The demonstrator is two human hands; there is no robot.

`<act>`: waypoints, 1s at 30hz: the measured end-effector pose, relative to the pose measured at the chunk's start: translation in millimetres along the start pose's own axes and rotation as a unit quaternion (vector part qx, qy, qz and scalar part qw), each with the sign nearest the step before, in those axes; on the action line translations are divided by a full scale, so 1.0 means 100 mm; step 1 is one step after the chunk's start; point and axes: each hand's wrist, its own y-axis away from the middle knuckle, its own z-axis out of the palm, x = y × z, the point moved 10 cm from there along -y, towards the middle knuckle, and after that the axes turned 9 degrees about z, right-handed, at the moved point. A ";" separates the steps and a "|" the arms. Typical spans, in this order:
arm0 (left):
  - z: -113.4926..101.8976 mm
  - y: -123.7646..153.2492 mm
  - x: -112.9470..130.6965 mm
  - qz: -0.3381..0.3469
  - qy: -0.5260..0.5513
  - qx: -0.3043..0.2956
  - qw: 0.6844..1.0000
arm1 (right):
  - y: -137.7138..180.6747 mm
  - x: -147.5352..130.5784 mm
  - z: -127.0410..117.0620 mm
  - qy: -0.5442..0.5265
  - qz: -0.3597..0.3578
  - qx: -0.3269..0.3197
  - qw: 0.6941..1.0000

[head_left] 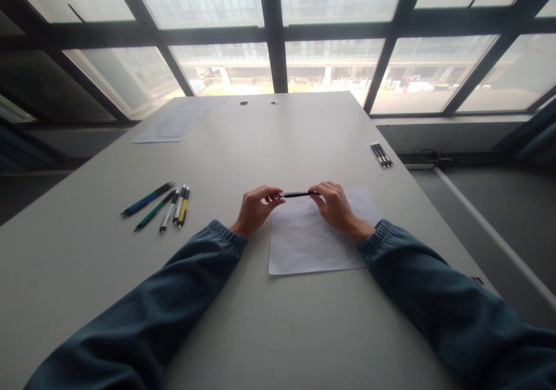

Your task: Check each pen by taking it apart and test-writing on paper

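Note:
A dark pen is held level between my two hands, over the far edge of a white sheet of paper. My left hand pinches its left end between thumb and fingers. At the other end, the thumb and fingers of my right hand grip it. Faint scribbles mark the sheet, partly covered by my right hand and wrist. The pen's tips are mostly hidden by my fingers.
Several pens, in blue, green, white and yellow, lie on the white table to the left. Several black pens rest side by side near the right edge. Papers lie at the far left, before large windows.

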 end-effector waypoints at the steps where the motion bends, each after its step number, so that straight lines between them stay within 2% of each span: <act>1: 0.00 0.00 -0.01 -0.007 -0.003 0.002 1.000 | 0.00 0.00 0.01 -0.001 -0.001 -0.002 1.000; 8: -0.03 0.02 -0.02 -0.023 -0.012 0.005 1.000 | 0.00 -0.05 -0.02 -0.022 -0.018 0.003 1.000; 22: 0.00 -0.02 0.08 0.016 0.006 0.001 1.000 | 0.00 0.00 -0.10 -0.033 0.003 0.034 0.999; 30: -0.01 -0.01 0.05 0.010 -0.011 -0.004 1.000 | 0.01 -0.06 -0.12 -0.061 -0.024 0.039 0.997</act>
